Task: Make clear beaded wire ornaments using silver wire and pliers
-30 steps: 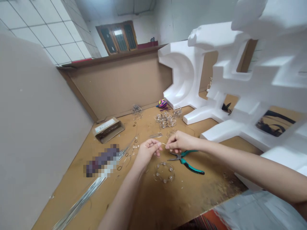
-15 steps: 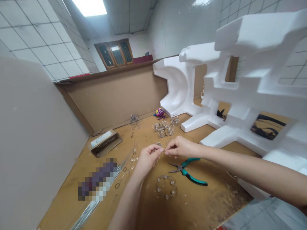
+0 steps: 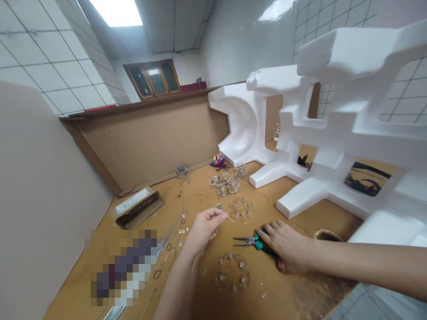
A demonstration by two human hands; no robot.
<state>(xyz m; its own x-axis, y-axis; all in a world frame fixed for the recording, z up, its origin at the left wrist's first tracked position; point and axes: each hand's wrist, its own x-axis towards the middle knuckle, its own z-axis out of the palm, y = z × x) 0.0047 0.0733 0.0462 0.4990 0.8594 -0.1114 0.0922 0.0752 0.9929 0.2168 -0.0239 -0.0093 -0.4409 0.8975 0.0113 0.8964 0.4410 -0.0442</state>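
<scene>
- Needle-nose pliers point(image 3: 248, 241) with teal handles lie at the near right of the tabletop point(image 3: 267, 284), tips pointing left.
- The right hand point(image 3: 287, 246) is laid over the handles, its grip spread wide; whether it is closed on them cannot be told.
- The right arm point(image 3: 367, 266) is extended low from the right.
- The left hand point(image 3: 207, 229) is held apart, near centre, narrowly pinching a short thin wire point(image 3: 229, 218).
- A beaded wire ring point(image 3: 232, 272) is placed nearer than the pliers; a loose wire ring point(image 3: 241, 210) and a heap of wire rings point(image 3: 225, 184) lie farther off.
- White polystyrene packing point(image 3: 333, 133) stands at the right.
</scene>
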